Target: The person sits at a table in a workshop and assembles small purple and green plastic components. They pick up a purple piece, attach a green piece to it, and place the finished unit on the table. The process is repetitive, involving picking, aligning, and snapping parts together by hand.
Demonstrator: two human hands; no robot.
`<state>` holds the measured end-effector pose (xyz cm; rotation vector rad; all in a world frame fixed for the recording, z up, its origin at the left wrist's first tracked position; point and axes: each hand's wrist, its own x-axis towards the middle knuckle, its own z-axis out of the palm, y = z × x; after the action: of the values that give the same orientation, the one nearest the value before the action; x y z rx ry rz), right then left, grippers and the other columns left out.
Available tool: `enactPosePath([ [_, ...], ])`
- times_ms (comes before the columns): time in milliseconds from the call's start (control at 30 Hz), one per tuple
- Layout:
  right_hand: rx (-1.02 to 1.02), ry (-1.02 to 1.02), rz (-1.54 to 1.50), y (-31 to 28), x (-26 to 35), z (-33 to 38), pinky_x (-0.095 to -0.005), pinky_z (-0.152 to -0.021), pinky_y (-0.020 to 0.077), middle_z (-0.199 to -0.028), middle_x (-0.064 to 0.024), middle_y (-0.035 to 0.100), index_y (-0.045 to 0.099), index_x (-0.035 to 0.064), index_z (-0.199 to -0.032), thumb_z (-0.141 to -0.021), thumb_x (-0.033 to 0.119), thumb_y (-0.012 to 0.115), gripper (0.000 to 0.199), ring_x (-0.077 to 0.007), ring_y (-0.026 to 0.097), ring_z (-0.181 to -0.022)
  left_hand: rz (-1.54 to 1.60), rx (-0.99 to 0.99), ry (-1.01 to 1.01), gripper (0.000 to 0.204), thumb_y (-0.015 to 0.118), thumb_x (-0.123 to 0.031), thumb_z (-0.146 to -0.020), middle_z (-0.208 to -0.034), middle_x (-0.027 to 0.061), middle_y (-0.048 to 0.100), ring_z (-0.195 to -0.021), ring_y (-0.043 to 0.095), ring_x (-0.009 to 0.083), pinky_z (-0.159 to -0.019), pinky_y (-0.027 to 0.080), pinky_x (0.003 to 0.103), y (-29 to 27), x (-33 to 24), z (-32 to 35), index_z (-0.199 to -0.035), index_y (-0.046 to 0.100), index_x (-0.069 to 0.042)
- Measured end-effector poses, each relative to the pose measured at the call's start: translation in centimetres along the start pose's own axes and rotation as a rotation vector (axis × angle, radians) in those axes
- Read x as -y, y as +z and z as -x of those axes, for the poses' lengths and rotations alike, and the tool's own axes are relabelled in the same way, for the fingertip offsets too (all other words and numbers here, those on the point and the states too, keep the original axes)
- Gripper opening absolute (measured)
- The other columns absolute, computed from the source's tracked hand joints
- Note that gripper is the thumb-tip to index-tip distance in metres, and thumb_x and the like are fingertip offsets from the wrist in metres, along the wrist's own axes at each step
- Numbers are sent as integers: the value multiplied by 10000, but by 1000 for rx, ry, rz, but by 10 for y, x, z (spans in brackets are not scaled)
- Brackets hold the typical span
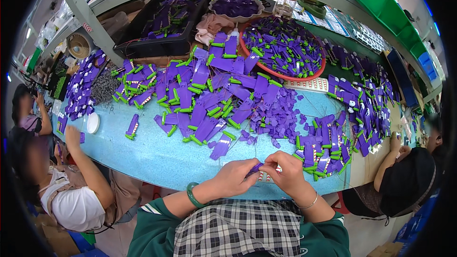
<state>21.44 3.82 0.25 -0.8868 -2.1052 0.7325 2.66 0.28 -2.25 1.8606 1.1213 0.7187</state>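
Purple part (254,169), pinched closely — left hand (237,177) at nine o'clock, right hand (285,173) at three; a slip could lose it among bits (281,114) at one.

Purple pieces (205,127) — smooth plastic; tabletop (147,150) — glossy; checked apron (238,228), matt cloth.

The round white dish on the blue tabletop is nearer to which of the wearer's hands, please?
Left: the left hand is to the right of the dish; the right hand lies farther right.
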Motion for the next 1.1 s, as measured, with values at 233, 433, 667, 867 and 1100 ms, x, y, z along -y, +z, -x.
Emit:
enactPosePath([
  [233,98,89,-118,4,-1,-1,-306,-523,471,-739,-91,570,577,-4,-818,-761,66,738,185,-175,590,-598,-128,-33,73,148,551,-158,-878,-725,164,582,-660,579,347,-587,445,422,1,0,2,-878,556,-10],
  [433,149,273,-244,17,-6,10,-258,-575,475,-735,-63,549,584,1,-864,-802,75,709,158,-147,566,-625,142,128,-169,211,523,-238,-919,-759,145,633,-677,616,288,-608,471,396,-4,-3,5,-894,592,-40],
  [667,21,451,-727,34,-15,3,-274,-746,468,-876,-32,565,453,23,-1185,-784,81,716,484,-118,559,-851,482,-256,-33,310,451,-261,-995,-823,7,512,-717,493,96,-679,421,238,-7,-1,-6,-964,629,-10],
  [867,73,61,225,-13,-12,-13,-402,-701,465,-811,-84,591,590,47,-1035,-700,1,674,349,-287,571,-782,194,-389,17,316,493,-261,-979,-779,38,486,-706,492,131,-628,408,264,-22,-1,-2,-946,660,6],
  [1100,-8,40,64,-27,-2,-10,-373,-757,472,-858,-114,618,613,42,-914,-756,81,694,182,-291,593,-841,191,-105,23,206,541,-171,-926,-799,99,538,-697,561,223,-646,449,343,-5,-4,-7,-996,636,-1],
])
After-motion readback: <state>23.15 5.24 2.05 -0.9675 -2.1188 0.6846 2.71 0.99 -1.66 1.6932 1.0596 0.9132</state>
